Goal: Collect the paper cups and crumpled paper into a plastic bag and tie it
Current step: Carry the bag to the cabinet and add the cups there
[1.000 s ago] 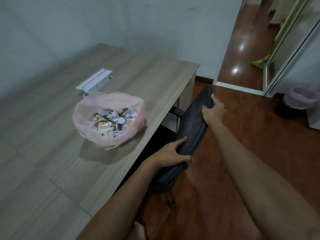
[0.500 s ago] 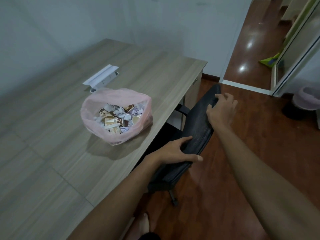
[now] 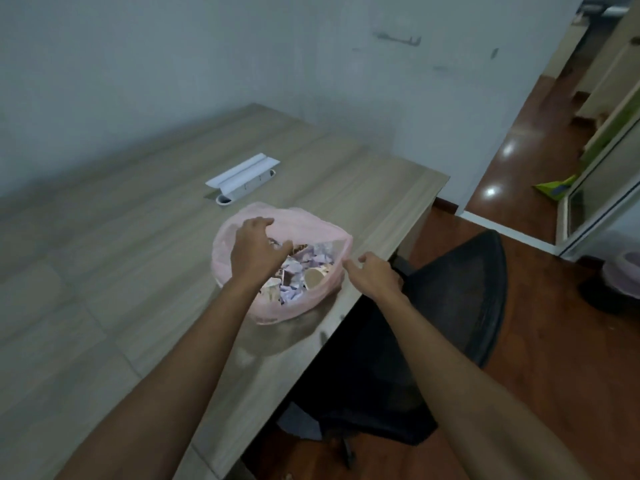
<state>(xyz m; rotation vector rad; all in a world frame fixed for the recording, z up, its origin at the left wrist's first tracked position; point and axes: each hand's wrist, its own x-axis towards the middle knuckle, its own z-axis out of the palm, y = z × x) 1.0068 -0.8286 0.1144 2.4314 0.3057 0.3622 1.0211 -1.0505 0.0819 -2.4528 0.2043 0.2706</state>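
Note:
A pink plastic bag (image 3: 306,222) stands open on the wooden desk (image 3: 131,271) near its right edge. Inside lie paper cups (image 3: 313,278) and crumpled paper (image 3: 321,258). My left hand (image 3: 257,250) hovers over the bag's mouth, its fingers curled over the far left rim and the thumb spread toward the middle. At the bag's right rim my right hand (image 3: 372,276) pinches the plastic edge between thumb and forefinger. My left forearm hides part of the bag's near side.
A white cable box (image 3: 244,174) with its lid raised sits on the desk behind the bag. A black mesh chair (image 3: 464,282) stands against the desk's right edge. A bin (image 3: 620,282) lined with a pink bag is on the wooden floor at far right.
Both hands have left the chair back and moved left to the bag's rim. The view has turned toward the desk, and the chair sits closer under it.

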